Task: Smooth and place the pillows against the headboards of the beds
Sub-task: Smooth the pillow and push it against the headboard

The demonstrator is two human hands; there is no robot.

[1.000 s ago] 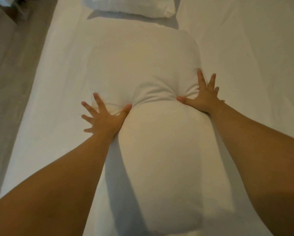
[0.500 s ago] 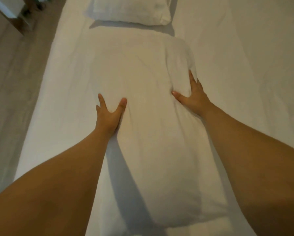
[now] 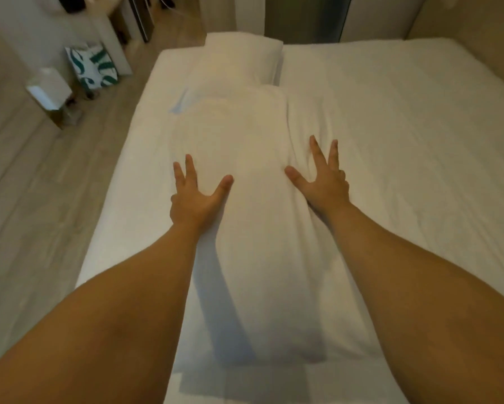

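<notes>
A long white pillow (image 3: 256, 228) lies lengthwise on the white bed (image 3: 390, 170), running away from me. My left hand (image 3: 194, 196) rests flat on its left side, fingers spread. On the pillow's right edge my right hand (image 3: 322, 179) presses down the same way, fingers apart. Neither hand grips the fabric. A second white pillow (image 3: 242, 56) lies beyond it at the far end of the bed, touching or nearly touching the long one.
Wooden floor (image 3: 41, 199) runs along the bed's left side. A white-shaded lamp (image 3: 51, 91) and a white-and-green bag (image 3: 92, 67) stand there by a white wall. A dark panel (image 3: 306, 18) rises behind the far end of the bed.
Both hands slid along the pillow and the dent in its middle has flattened. The fingers have spread again. The view has tilted up, showing the far pillow and the room.
</notes>
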